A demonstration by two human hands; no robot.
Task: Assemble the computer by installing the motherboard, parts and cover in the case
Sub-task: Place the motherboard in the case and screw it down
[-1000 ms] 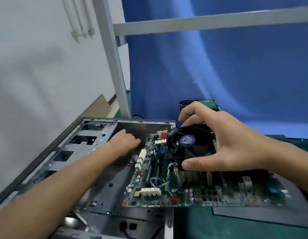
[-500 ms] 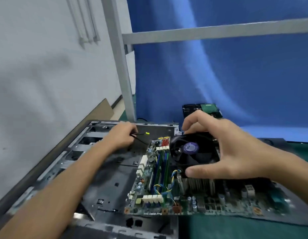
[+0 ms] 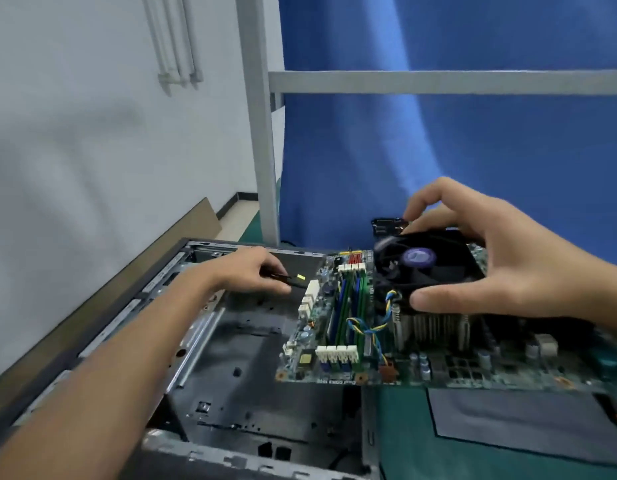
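– So why lift the green motherboard (image 3: 352, 341) by its black cooler fan (image 3: 428, 268)?
– Probably for a firm handle. The right hand (image 3: 501, 268) curls thumb and fingers round it, and the connector-studded board's left edge hangs over the grey metal case (image 3: 231, 358).
– And the left hand (image 3: 251, 275)?
– It pinches a thin black cable (image 3: 295, 280), seemingly clearing the case floor.

green motherboard (image 3: 449, 373), black fan (image 3: 445, 271), perhaps purple label (image 3: 419, 255)

Pretty sure this is an electronics repair bench or lab setup: green mat (image 3: 400, 431) over the table, open grey metal computer case (image 3: 231, 358) lying at its left, blue cloth backdrop (image 3: 438, 161) behind a grey metal frame (image 3: 257, 133), plain white wall (image 3: 75, 150) with white conduit pipes (image 3: 172, 39).
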